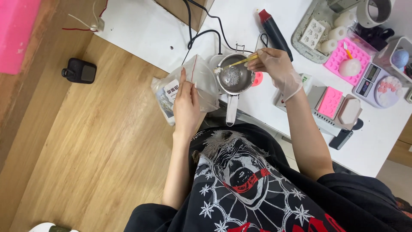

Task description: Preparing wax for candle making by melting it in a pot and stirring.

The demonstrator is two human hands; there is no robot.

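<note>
Fingers [187, 86] of the left hand [187, 109] lie flat against a clear bag [201, 77], gripping it just beside the pot [234, 79]. The gloved right hand [277, 68] pinches a yellow spoon [240, 62], its tip over the pot's left rim, near the bag's mouth.

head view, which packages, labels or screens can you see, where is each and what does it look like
Clear plastic bag: held in the left hand beside the metal pot, with a red line near its top.
Label on the bag: small white rectangle with dark print.
Scale screen: at the table's right edge, small grey rectangle on a pale scale.
Small packet: behind the right hand, white with green; mostly hidden.
</note>
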